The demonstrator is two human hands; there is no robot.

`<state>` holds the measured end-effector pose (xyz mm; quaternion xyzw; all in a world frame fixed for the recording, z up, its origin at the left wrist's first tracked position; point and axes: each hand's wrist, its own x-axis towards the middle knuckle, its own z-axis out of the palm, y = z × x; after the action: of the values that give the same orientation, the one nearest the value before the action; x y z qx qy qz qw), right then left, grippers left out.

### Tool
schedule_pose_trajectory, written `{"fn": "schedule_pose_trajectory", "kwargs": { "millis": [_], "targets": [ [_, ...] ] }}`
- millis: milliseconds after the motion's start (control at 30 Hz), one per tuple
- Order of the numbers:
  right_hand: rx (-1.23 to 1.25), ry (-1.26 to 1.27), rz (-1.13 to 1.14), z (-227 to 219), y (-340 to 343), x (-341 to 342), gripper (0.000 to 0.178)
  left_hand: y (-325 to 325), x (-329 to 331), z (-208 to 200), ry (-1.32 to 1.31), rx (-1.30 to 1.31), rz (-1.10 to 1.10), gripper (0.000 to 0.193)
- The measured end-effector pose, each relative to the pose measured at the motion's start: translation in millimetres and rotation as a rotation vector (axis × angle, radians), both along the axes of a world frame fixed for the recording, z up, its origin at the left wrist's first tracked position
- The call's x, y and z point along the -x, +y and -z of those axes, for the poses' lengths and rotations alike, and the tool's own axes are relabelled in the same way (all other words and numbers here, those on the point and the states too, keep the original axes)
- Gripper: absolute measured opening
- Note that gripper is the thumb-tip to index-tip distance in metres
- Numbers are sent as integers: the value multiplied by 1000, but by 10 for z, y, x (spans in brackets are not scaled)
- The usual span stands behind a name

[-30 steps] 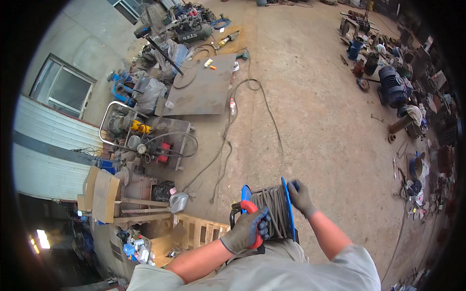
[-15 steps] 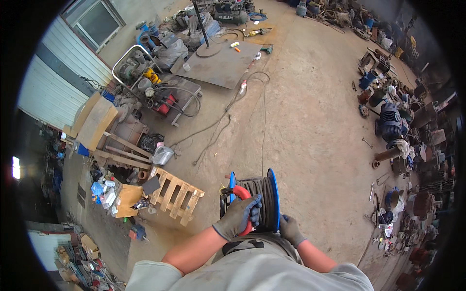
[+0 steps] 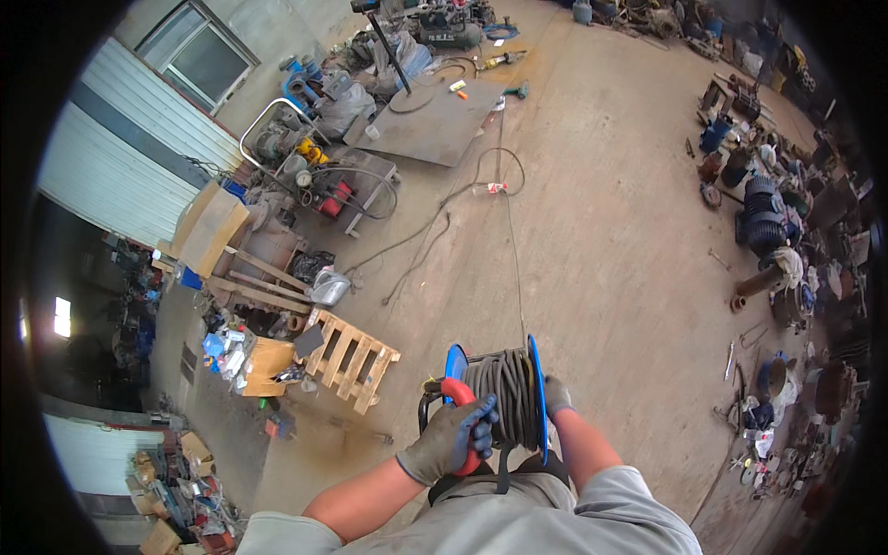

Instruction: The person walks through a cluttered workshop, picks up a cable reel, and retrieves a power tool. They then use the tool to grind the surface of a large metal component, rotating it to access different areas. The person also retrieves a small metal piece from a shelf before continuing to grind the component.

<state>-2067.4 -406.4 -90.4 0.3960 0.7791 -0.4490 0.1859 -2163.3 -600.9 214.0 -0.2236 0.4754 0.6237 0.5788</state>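
A cable reel (image 3: 504, 398) with blue round flanges and dark cable wound on it is upright in front of my body. My left hand (image 3: 450, 438), in a grey glove, is closed around the reel's curved red handle (image 3: 460, 392). Against the outer side of the right blue flange (image 3: 538, 400) is my gloved right hand (image 3: 557, 396); the flange hides its fingers. A thin cable (image 3: 513, 268) runs from the reel away across the floor to a loop farther off. Beside that loop lies a clear plastic bottle (image 3: 492, 188) with a red label.
A wooden pallet (image 3: 350, 361) and an open cardboard box (image 3: 268, 365) are to the left. Farther off stand a wheeled pump cart (image 3: 356, 199) and a flat metal plate (image 3: 430, 129). Motors (image 3: 763, 215) and metal parts line the right side. Concrete floor (image 3: 610, 231) lies between.
My right hand has moved farther forward along the right flange. My left hand keeps its hold on the red handle. The bottle by the cable loop has turned sideways. My view has shifted slightly.
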Motion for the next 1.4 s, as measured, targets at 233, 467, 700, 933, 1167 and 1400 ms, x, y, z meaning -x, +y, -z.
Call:
{"fn": "schedule_pose_trajectory", "kwargs": {
  "millis": [233,467,700,933,1167,1400],
  "targets": [
    [202,125,-166,-1062,-25,-1376,55,211,-326,281,-32,43,-81,32],
    [-159,592,62,-1275,981,-155,48,504,-838,121,1,-115,16,32],
    [-282,152,-203,-279,949,-169,31,479,-926,-265,70,-48,-80,34],
    [180,104,-316,-408,220,-1275,60,289,-756,-66,71,12,-202,32],
    [465,611,-5,-1204,373,-376,31,171,-784,157,76,18,-151,32],
    [28,374,56,-610,439,732,57,207,-756,54,98,98,-184,32]
  ]
}}
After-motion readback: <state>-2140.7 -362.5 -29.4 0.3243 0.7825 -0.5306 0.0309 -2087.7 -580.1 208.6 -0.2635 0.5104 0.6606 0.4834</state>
